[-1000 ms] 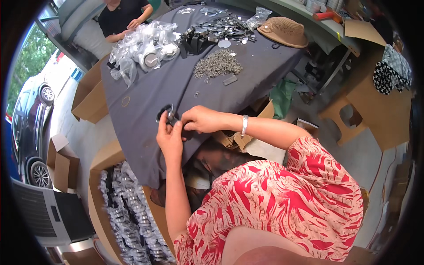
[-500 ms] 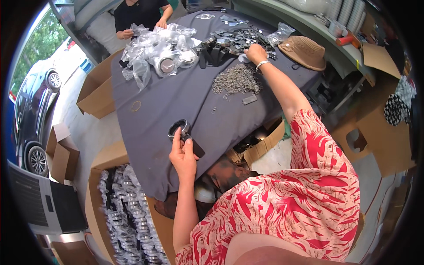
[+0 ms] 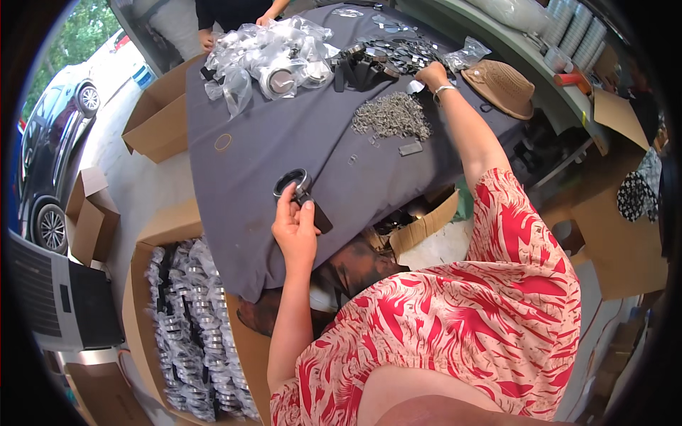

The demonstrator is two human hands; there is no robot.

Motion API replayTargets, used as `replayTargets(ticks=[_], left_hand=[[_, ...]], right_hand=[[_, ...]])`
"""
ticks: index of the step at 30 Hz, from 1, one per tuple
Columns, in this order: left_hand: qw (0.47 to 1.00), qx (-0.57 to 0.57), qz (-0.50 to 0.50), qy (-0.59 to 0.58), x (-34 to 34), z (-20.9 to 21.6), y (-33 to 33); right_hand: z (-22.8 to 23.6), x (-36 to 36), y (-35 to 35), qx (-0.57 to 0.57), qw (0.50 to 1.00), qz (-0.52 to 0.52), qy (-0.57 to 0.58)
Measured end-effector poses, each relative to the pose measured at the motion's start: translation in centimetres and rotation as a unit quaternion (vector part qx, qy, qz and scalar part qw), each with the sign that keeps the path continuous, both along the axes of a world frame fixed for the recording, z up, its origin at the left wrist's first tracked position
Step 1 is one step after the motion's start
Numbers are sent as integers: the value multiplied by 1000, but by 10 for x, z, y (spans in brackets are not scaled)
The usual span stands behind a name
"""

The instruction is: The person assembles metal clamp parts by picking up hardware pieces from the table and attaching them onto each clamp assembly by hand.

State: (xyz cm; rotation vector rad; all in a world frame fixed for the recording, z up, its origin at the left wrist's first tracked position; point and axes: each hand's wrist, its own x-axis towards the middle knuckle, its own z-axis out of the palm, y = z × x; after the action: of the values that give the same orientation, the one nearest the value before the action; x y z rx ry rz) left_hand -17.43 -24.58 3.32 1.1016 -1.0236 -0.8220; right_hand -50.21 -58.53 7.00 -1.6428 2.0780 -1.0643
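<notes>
In my left hand (image 3: 295, 231) is a black ring-shaped piece (image 3: 291, 177) with a silvery rim and a flat black part hanging below it. My fingers close round it above the cloth-covered table (image 3: 249, 220). My right hand (image 3: 432, 74) reaches to the right edge of a pile of small flat dark metal pieces (image 3: 405, 53). Its fingers are bent together; whatever they pinch is hidden, and a pale flat piece (image 3: 415, 86) shows beside them. Nearer me lies a heap of small metal links (image 3: 392, 116), with a small grey rectangular block (image 3: 410, 149) by it.
Plastic-bagged round parts (image 3: 266, 57) are heaped at the far left, where another person's hands (image 3: 206, 40) work. A straw hat (image 3: 499, 86) sits at the right. Below left, an open carton (image 3: 135, 298) holds wrapped round parts. A yellowish rubber band (image 3: 223, 143) lies on the cloth.
The view has shifted slightly. My left hand keeps the ring-shaped piece. My right hand stays at the pile's edge, and the pale piece now shows lower beside its fingers.
</notes>
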Motion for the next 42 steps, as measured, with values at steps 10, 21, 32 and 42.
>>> replayTargets(ticks=[10, 21, 32, 42], left_hand=[[1000, -9, -2, 24, 3, -1, -7], [998, 61, 5, -23, 9, 10, 2], [998, 32, -43, 26, 14, 7, 3], [998, 35, -51, 29, 13, 4, 2]], right_hand=[[47, 114, 179, -325, 863, 382, 69], [-15, 125, 279, -282, 781, 510, 224], [10, 169, 259, -451, 777, 408, 160], [-6, 217, 246, -364, 755, 532, 119]])
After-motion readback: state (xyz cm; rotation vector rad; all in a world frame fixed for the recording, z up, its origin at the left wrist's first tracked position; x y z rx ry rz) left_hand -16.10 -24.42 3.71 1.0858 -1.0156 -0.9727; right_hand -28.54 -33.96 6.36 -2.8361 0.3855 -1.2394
